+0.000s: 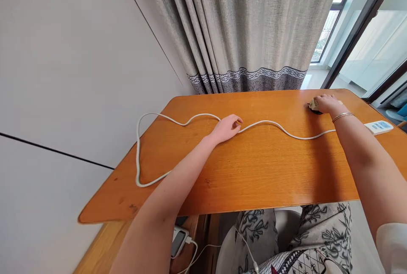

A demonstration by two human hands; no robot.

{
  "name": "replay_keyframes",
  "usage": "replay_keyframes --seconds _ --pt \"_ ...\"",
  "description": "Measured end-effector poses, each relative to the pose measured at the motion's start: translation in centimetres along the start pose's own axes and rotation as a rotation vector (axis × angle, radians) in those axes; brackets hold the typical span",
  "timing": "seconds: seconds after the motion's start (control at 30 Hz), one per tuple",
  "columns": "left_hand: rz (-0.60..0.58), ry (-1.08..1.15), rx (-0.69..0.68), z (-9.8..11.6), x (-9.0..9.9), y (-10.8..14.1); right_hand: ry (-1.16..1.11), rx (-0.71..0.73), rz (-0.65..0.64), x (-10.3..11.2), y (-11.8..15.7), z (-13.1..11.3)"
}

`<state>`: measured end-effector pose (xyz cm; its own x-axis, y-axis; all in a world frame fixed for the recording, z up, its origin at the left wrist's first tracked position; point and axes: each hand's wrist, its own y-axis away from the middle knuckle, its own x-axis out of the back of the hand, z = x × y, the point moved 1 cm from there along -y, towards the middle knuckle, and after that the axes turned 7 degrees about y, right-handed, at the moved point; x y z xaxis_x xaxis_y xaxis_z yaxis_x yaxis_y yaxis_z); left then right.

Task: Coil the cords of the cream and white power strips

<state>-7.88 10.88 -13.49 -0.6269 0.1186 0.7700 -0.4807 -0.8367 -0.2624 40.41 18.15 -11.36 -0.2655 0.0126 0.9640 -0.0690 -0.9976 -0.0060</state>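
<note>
A long white power cord (299, 137) winds across the wooden table. My left hand (227, 128) rests on the tabletop near the middle, fingers curled loosely over the cord, which passes beneath the palm and comes out by the thumb. Toward the far right edge, my right hand (327, 103) grips a small beige object with a dark underside (313, 105); the fingers cover most of it, so its kind is unclear. The cord runs behind my right forearm toward a white power strip (380, 127) with blue-grey socket faces at the table's right side.
The wooden table (270, 176) borders a white wall panel (79, 62) on the left. A grey curtain (254, 24) hangs behind it, with a glass door (372, 53) at right. Below the front edge are a white device (179, 240) with a plugged cable and my patterned clothing.
</note>
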Motion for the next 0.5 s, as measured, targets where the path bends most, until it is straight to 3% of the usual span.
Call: replay_keyframes --seconds 0.13,0.23,0.37,0.5 --pt "0.121 0.184 -0.012 1.6 -0.3 -0.5 -0.096 0.126 0.073 2.5 0.1 -2.2" --pt "0.148 0.403 -0.046 4.2 -1.2 -1.3 -0.285 0.283 0.285 5.7 0.9 -5.4" --pt "0.015 0.741 -0.129 8.7 -2.8 -2.7 -0.532 0.518 0.625 10.7 3.1 -10.1" --pt "-0.136 0.992 -0.064 11.4 -3.5 -4.5 -0.654 0.613 0.769 14.8 7.2 -12.5"
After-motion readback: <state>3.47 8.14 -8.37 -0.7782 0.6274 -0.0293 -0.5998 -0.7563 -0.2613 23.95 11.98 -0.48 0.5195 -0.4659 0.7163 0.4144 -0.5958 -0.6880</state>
